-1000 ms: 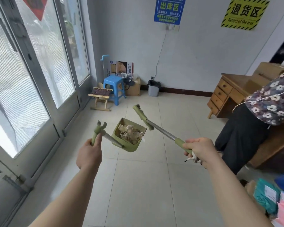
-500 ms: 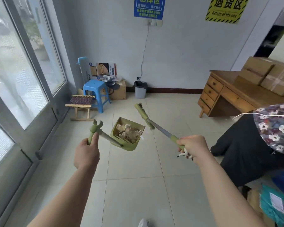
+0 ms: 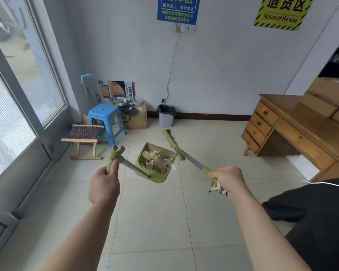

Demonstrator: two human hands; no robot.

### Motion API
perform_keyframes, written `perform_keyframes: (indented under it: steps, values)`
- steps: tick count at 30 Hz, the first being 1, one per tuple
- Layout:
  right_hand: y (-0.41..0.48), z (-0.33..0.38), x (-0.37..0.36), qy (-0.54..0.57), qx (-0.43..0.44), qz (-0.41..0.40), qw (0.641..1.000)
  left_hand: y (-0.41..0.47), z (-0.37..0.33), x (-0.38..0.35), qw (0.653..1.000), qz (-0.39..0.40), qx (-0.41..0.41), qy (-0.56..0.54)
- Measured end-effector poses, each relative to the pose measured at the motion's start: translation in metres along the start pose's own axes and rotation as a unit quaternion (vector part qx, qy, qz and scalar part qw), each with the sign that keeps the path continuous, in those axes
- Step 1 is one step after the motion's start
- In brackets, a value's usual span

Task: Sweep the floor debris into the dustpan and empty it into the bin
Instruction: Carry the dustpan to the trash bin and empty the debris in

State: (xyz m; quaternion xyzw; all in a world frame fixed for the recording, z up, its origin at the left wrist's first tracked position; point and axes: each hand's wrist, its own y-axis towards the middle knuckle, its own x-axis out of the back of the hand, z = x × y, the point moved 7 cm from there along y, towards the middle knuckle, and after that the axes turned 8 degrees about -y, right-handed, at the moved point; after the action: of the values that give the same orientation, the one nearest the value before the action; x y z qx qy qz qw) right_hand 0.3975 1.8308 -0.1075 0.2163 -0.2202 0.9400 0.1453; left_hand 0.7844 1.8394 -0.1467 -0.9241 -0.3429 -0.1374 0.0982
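My left hand [image 3: 104, 185] grips the green handle of a long-handled dustpan [image 3: 160, 178], held up off the floor in front of me. Crumpled pale wrappers and debris [image 3: 157, 161] lie inside the pan. My right hand [image 3: 228, 180] holds the green grip of a small broom [image 3: 172, 142], its brush head raised just right of the pan's rim. A grey bin [image 3: 166, 116] with a black liner stands against the far wall, straight beyond the pan.
A blue plastic stool [image 3: 106, 119], a low woven stool [image 3: 84, 137] and cardboard boxes [image 3: 136, 117] crowd the far left corner. A wooden desk [image 3: 294, 132] with drawers stands at right. Glass doors line the left. A person in dark trousers [image 3: 311, 212] is at near right.
The view has moved forward and swung right; the bin and wall are nearer. Both hands keep the same hold, dustpan and broom still raised. The person at right has slid further out of view.
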Motion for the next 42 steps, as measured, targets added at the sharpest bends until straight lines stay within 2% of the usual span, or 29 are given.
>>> perform_keyframes:
  steps: [9, 16, 23, 31, 42]
  values:
    - [0.146, 0.055, -0.026, 0.009, -0.029, -0.018, 0.999, 0.117, -0.038, -0.13, 0.999, 0.014, -0.002, 0.05]
    - [0.263, 0.127, -0.038, 0.031, -0.054, -0.054, 0.997, 0.23, -0.099, -0.226, 0.998, 0.044, -0.012, 0.045]
    - [0.361, 0.166, -0.038, 0.056, -0.074, -0.078, 0.993, 0.304, -0.142, -0.32, 0.996, 0.093, -0.009, 0.006]
    - [0.494, 0.202, -0.027, 0.06, -0.082, -0.084, 0.991, 0.374, -0.17, -0.428, 0.998, 0.069, 0.006, -0.008]
    - [0.688, 0.273, 0.001, 0.038, -0.069, -0.052, 0.996, 0.454, -0.224, -0.589, 0.998, 0.034, 0.037, -0.039]
